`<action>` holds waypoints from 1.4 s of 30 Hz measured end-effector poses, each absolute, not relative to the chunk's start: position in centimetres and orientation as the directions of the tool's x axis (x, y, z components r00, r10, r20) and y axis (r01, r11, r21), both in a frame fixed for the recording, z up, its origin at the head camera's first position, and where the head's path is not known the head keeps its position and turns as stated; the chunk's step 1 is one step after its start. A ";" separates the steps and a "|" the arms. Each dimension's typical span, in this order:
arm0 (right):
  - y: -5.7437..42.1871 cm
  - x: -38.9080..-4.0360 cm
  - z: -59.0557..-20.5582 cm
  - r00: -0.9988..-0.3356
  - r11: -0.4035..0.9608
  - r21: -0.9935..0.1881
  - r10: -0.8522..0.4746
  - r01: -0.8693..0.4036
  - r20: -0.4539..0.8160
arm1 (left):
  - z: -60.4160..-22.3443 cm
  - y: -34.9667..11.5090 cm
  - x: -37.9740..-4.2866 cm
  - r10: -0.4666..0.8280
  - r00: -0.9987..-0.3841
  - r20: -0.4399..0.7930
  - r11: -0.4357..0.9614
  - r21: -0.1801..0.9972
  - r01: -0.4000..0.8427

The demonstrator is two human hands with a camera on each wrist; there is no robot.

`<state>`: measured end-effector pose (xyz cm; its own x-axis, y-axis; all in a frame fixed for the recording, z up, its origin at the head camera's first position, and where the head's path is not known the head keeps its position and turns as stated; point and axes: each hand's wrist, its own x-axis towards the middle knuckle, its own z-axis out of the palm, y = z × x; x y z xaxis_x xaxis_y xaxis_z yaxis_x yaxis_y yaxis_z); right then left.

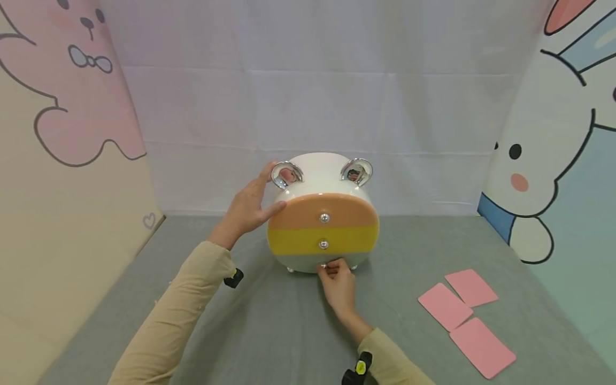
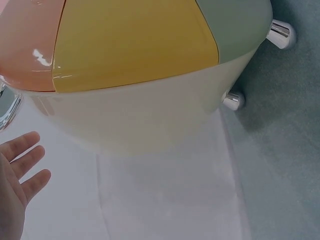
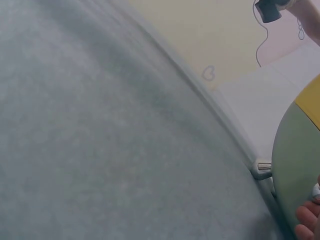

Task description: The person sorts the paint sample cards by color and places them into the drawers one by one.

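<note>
A small rounded drawer cabinet (image 1: 323,206) with silver ears stands on the grey tabletop. Its front has an orange drawer (image 1: 298,213), a yellow drawer (image 1: 293,241) and a grey-green drawer (image 1: 295,261), each with a round silver knob. My right hand (image 1: 340,286) pinches the lowest knob (image 1: 324,266); in the right wrist view only some fingertips (image 3: 306,217) show beside it. At the cabinet's upper left, my left hand (image 1: 246,207) has its thumb against the orange drawer's edge. Its fingers (image 2: 25,162) look extended and spread in the left wrist view. All drawers appear closed.
Three pink cards (image 1: 483,347) lie on the right of the grey tabletop (image 1: 399,331). Behind the cabinet hangs a white cloth (image 1: 317,107). Side panels with a cartoon bear (image 1: 86,107) and a cartoon rabbit (image 1: 539,160) flank the table. The cabinet stands on short silver feet (image 2: 282,35).
</note>
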<state>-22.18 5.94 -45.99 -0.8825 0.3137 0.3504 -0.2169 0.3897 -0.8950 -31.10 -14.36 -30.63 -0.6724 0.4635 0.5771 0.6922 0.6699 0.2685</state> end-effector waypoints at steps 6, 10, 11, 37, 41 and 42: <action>6.2 -22.2 -46.0 -0.888 0.365 -0.906 0.315 -0.214 0.336 | -30.5 -14.2 -31.1 0.468 -0.673 0.573 0.664 0.274 0.695; 6.3 -21.9 -46.0 -0.887 0.370 -0.902 0.307 -0.224 0.346 | -30.4 -14.2 -31.0 0.466 -0.680 0.566 0.668 0.280 0.690; 6.3 -21.8 -45.9 -0.888 0.373 -0.900 0.302 -0.225 0.347 | -30.5 -14.3 -31.0 0.463 -0.683 0.566 0.670 0.281 0.687; 7.0 -14.1 -45.3 -0.972 0.125 -0.987 0.200 -0.097 0.121 | -30.6 -14.3 -31.2 0.455 -0.688 0.565 0.674 0.286 0.681; 7.0 -13.7 -46.0 -0.970 0.117 -0.987 0.205 -0.108 0.131 | -30.6 -14.3 -31.2 0.459 -0.684 0.567 0.670 0.285 0.686; 7.1 -13.6 -46.0 -0.969 0.117 -0.987 0.209 -0.109 0.132 | -30.6 -14.3 -31.2 0.461 -0.683 0.567 0.669 0.285 0.687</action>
